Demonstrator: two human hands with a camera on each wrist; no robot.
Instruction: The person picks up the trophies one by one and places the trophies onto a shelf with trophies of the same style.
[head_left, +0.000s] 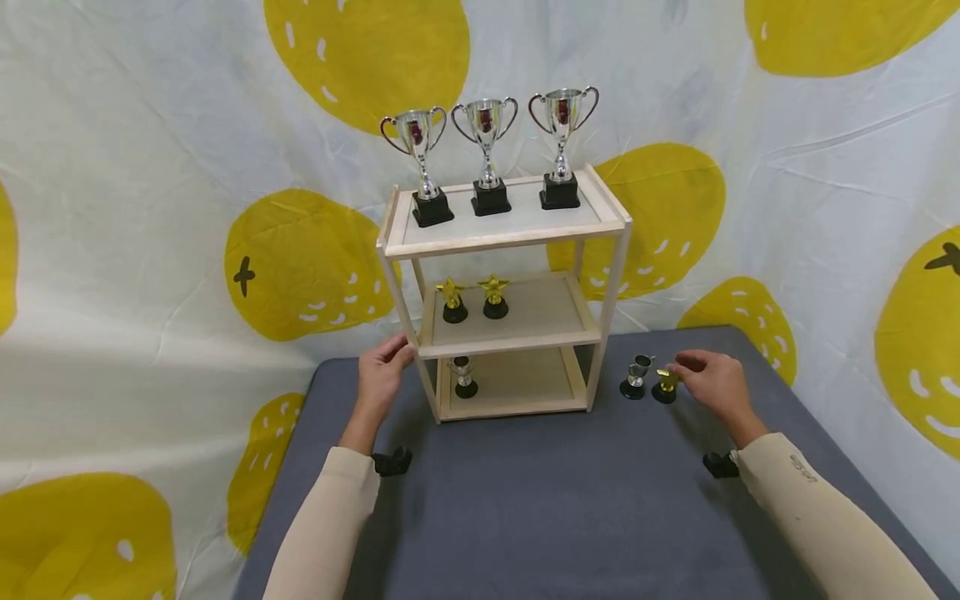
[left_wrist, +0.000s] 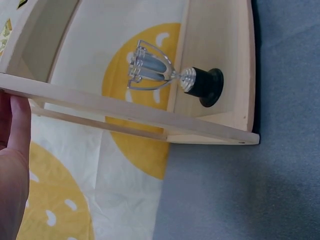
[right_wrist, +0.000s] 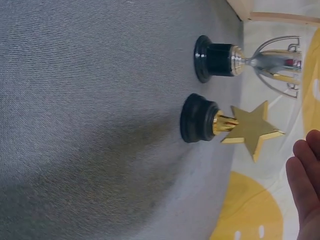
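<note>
right hand [head_left: 716,383] by star trophy [head_left: 665,385] — apart.

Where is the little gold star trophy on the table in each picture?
Head view: the gold star trophy stands on the grey table, right of the shelf, at the right hand fingertips.
Left wrist view: not in it.
Right wrist view: centre right, seen sideways.
Shared landmark: the small silver cup right beside it.
</note>
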